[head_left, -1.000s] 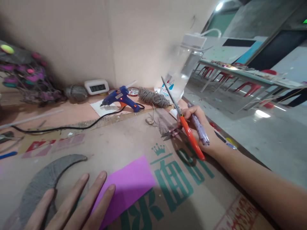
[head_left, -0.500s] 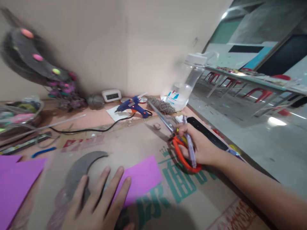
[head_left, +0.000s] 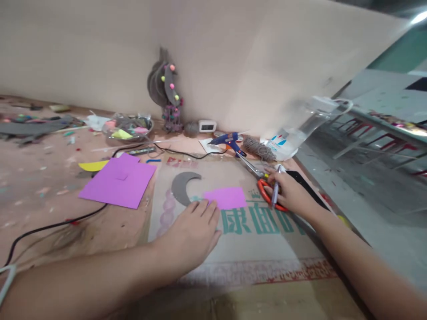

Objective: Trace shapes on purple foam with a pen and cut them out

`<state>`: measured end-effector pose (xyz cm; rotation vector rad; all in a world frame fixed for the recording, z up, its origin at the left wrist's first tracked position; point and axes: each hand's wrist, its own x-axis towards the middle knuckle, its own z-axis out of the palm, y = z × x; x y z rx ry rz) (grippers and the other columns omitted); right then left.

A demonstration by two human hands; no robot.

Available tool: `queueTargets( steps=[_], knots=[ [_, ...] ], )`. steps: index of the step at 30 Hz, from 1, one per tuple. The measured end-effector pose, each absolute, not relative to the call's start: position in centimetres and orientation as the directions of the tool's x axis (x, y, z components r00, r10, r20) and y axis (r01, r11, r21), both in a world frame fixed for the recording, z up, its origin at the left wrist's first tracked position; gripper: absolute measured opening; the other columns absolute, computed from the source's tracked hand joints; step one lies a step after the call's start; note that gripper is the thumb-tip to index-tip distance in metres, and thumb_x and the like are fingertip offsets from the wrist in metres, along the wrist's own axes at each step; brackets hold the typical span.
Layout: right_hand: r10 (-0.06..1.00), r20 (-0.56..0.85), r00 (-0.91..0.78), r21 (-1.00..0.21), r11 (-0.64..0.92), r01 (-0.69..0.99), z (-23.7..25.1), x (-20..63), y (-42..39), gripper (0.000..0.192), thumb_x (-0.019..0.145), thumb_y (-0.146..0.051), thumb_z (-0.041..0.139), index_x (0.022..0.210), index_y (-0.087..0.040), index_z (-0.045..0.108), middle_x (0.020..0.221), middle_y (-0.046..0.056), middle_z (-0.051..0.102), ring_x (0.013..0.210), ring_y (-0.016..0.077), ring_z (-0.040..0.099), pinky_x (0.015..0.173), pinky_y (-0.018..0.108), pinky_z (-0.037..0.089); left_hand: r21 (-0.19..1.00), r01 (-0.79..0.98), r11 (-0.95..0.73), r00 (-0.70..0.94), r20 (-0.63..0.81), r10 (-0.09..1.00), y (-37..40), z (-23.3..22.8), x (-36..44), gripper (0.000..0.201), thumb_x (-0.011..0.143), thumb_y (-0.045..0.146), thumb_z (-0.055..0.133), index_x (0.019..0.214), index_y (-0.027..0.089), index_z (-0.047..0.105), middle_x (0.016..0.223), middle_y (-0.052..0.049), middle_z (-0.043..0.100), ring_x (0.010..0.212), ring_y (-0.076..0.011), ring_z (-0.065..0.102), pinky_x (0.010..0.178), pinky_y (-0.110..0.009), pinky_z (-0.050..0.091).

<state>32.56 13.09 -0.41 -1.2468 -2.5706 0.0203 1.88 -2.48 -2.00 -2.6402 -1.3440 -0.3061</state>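
My left hand (head_left: 193,231) lies palm down on a printed cardboard sheet (head_left: 196,249), fingers stretched out. Its fingertips touch the lower left edge of a small purple sheet (head_left: 228,197). Just beyond them lies a grey crescent cutout (head_left: 182,186). My right hand (head_left: 292,191) is closed around scissors (head_left: 262,189) with orange-red handles, and a pen (head_left: 275,192) is in the same hand. The blades point away, to the upper left, towards a blue glue gun (head_left: 228,139). Whether the blades are fully together I cannot tell.
Larger purple sheets (head_left: 116,191) and a yellow piece (head_left: 93,166) lie left. Behind stand a scrap bowl (head_left: 147,133), a crescent ornament (head_left: 156,84), a small digital clock (head_left: 207,126), grey yarn (head_left: 258,149) and a water bottle (head_left: 296,133). A black cord (head_left: 60,226) crosses the table.
The view has swung left and pulled back, showing more table. My left hand's fingers are closer together, and it has turned across the cardboard. My right hand still holds the scissors and pen.
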Motion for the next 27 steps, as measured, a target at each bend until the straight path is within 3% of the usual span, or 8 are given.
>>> queueTargets(
  steps=[2, 4, 6, 8, 13, 18, 23, 27],
  knots=[
    [0.751, 0.297, -0.590, -0.137, 0.645, 0.752, 0.7, 31.9, 12.5, 0.014, 0.086, -0.034, 0.061, 0.084, -0.021, 0.056, 0.121, 0.020, 0.065, 0.102, 0.0342, 0.064, 0.085, 0.048, 0.049, -0.054, 0.821, -0.569, 0.562, 0.253, 0.787, -2.6, -1.8, 1.8, 0.044, 0.098, 0.029, 0.044, 0.131, 0.003, 0.058, 0.138, -0.019, 0.059, 0.124, -0.0324, 0.057, 0.101, -0.046, 0.045],
    [0.741, 0.375, -0.557, -0.202, 0.651, 0.731, 1.8, 31.0, 11.2, 0.016, 0.086, -0.037, 0.062, 0.086, -0.022, 0.057, 0.130, 0.019, 0.062, 0.112, 0.0356, 0.061, 0.090, 0.050, 0.048, -0.086, 0.825, -0.558, 0.557, 0.286, 0.780, -2.8, -1.8, 1.8, 0.044, 0.097, 0.030, 0.046, 0.130, 0.003, 0.059, 0.139, -0.020, 0.057, 0.125, -0.0341, 0.056, 0.101, -0.047, 0.045],
    [0.761, 0.420, -0.494, -0.341, 0.637, 0.691, 2.6, 29.8, 9.3, 0.019, 0.089, -0.039, 0.059, 0.082, -0.022, 0.058, 0.119, 0.015, 0.069, 0.108, 0.0332, 0.064, 0.087, 0.047, 0.050, -0.137, 0.812, -0.567, 0.579, 0.317, 0.751, -3.0, -1.9, 1.9, 0.041, 0.096, 0.028, 0.048, 0.126, 0.003, 0.062, 0.136, -0.022, 0.059, 0.122, -0.0345, 0.058, 0.099, -0.047, 0.046],
    [0.821, 0.374, -0.431, -0.504, 0.570, 0.649, 2.8, 28.3, 7.3, 0.030, 0.094, -0.044, 0.052, 0.075, -0.022, 0.060, 0.096, 0.010, 0.074, 0.089, 0.0285, 0.070, 0.080, 0.042, 0.052, -0.164, 0.802, -0.574, 0.592, 0.334, 0.733, -3.2, -2.1, 2.0, 0.039, 0.096, 0.026, 0.048, 0.123, 0.002, 0.064, 0.128, -0.021, 0.065, 0.114, -0.0327, 0.062, 0.095, -0.045, 0.049],
    [0.858, 0.163, -0.488, -0.927, 0.303, 0.223, 1.2, 23.6, 4.9, 0.040, 0.100, -0.053, 0.031, 0.111, -0.023, 0.055, 0.086, 0.006, 0.072, 0.081, 0.0222, 0.069, 0.080, 0.040, 0.054, -0.076, 0.804, -0.590, 0.573, 0.369, 0.732, -3.1, -2.7, 2.2, 0.047, 0.095, 0.038, 0.053, 0.123, 0.001, 0.064, 0.125, -0.019, 0.067, 0.115, -0.0311, 0.062, 0.097, -0.042, 0.048],
    [0.878, 0.041, -0.478, -0.927, 0.211, 0.309, -0.2, 19.1, 7.1, 0.017, 0.091, -0.036, 0.054, 0.089, -0.021, 0.060, 0.071, 0.000, 0.063, 0.061, 0.0137, 0.057, 0.056, 0.026, 0.044, -0.020, 0.804, -0.594, 0.559, 0.366, 0.744, -2.7, -3.3, 2.2, 0.051, 0.095, 0.040, 0.053, 0.126, 0.001, 0.062, 0.130, -0.021, 0.064, 0.121, -0.0322, 0.059, 0.101, -0.043, 0.046],
    [0.901, -0.023, -0.433, -0.956, 0.107, 0.273, -1.4, 17.6, 8.7, 0.025, 0.085, -0.043, 0.062, 0.079, -0.021, 0.051, 0.056, -0.004, 0.058, 0.046, 0.0101, 0.046, 0.047, 0.023, 0.035, 0.014, 0.813, -0.583, 0.543, 0.344, 0.766, -2.6, -2.9, 2.2, 0.050, 0.090, 0.040, 0.059, 0.124, 0.004, 0.064, 0.126, -0.019, 0.067, 0.114, -0.0310, 0.062, 0.094, -0.041, 0.050],
    [0.919, -0.026, -0.395, -0.957, 0.091, 0.274, -2.0, 17.9, 8.6, 0.029, 0.079, -0.039, 0.070, 0.076, -0.022, 0.046, 0.058, -0.006, 0.056, 0.049, 0.0099, 0.047, 0.047, 0.022, 0.034, -0.007, 0.833, -0.553, 0.524, 0.330, 0.785, -2.6, -2.5, 2.4, 0.047, 0.085, 0.038, 0.066, 0.119, 0.006, 0.067, 0.118, -0.015, 0.071, 0.092, -0.0259, 0.068, 0.073, -0.035, 0.056]
  ],
)
